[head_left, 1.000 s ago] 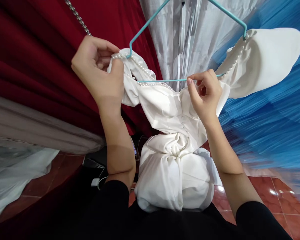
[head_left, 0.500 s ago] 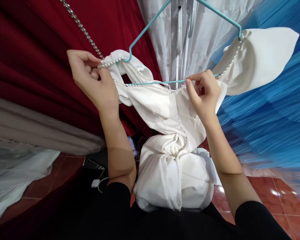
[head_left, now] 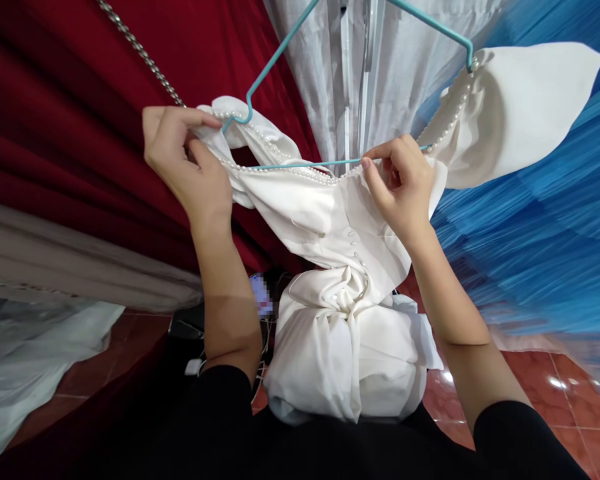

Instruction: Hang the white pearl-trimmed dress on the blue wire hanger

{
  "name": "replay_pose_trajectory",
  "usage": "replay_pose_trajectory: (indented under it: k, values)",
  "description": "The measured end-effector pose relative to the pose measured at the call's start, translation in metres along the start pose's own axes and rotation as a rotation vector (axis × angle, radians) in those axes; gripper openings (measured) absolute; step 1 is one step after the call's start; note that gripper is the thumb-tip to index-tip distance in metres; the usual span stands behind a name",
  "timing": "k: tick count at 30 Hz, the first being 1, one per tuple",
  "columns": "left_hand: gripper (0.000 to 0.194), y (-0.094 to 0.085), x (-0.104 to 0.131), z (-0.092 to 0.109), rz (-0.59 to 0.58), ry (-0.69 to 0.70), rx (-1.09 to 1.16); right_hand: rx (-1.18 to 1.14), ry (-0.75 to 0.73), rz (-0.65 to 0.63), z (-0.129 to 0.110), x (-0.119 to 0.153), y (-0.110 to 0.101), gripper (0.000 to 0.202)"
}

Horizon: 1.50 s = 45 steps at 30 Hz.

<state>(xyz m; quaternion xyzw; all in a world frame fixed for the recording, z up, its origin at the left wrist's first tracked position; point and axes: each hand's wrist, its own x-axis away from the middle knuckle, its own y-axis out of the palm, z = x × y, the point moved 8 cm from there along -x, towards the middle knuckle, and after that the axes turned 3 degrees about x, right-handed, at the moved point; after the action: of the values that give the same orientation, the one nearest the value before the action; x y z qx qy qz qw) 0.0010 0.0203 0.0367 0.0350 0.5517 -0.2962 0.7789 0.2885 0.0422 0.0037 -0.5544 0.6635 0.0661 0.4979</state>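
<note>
A white dress [head_left: 325, 213] with pearl trim along its neckline and straps hangs on a light-blue hanger [head_left: 285, 60]. My left hand [head_left: 190, 160] is closed on the dress's left shoulder strap, beside the hanger's left end. With thumb and index finger, my right hand [head_left: 400, 180] pinches the hanger's lower bar at the neckline; whether cloth is caught too is hidden. The right puffed sleeve [head_left: 530, 113] spreads out past the hanger's right end. Below the buttoned bodice, the skirt [head_left: 340, 360] is gathered in a bundle against my body.
Red curtain fabric [head_left: 55, 87] hangs on the left with a metal chain [head_left: 140, 53] before it. White drapes [head_left: 310, 80] hang behind, blue tulle [head_left: 540, 267] at right. A phone-like screen [head_left: 261, 295] and cables lie low, above red floor tiles [head_left: 525, 380].
My left hand's fingers have shifted along the strap toward the hanger's end, covering different pearls. Dress, hanger and right hand have drifted slightly left in view.
</note>
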Motion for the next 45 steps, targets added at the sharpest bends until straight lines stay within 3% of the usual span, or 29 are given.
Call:
replay_pose_trajectory:
  k: [3,6,8,13,19,23,29,32,35,38,41,45]
  values:
    - [0.065,0.000,-0.003,0.001,-0.070,-0.029,-0.002,0.008,-0.007,-0.005,0.002,-0.001,0.000,0.031]
    - [0.060,-0.004,-0.003,-0.005,-0.129,-0.095,-0.021,0.012,0.003,0.013,0.004,0.000,0.000,0.031]
    - [0.055,-0.012,0.001,-0.012,-0.109,-0.139,-0.003,0.001,0.009,0.021,0.005,0.000,0.001,0.032]
    - [0.034,-0.029,0.028,-0.042,-0.062,-0.338,0.098,-0.039,0.019,0.029,0.007,0.000,0.002,0.032]
    - [0.021,-0.019,0.065,-0.060,-0.208,-0.508,0.099,-0.070,0.027,0.031,0.003,0.000,0.005,0.031]
    - [0.018,-0.012,0.067,-0.030,-0.173,-0.348,0.154,-0.072,0.038,0.034,0.004,-0.001,0.006,0.031]
    - [0.019,0.016,0.082,0.067,-0.252,0.059,0.254,-0.079,0.031,0.070,0.003,0.000,0.006,0.027]
    - [0.019,0.026,0.081,0.103,-0.237,0.154,0.284,-0.080,0.020,0.080,-0.002,0.001,0.005,0.028]
    - [0.024,0.036,0.061,0.111,-0.228,0.039,0.222,-0.067,0.027,0.056,-0.005,0.002,0.003,0.031]
    - [0.031,0.057,0.046,0.115,-0.378,-0.008,0.245,-0.069,0.022,0.007,-0.006,0.003,-0.001,0.031]
    - [0.023,0.073,0.046,0.117,-0.476,0.017,0.269,-0.075,0.007,-0.021,-0.006,0.001,-0.006,0.030]
    - [0.020,0.072,0.051,0.111,-0.407,0.005,0.254,-0.083,0.028,0.220,-0.001,-0.004,-0.027,0.029]
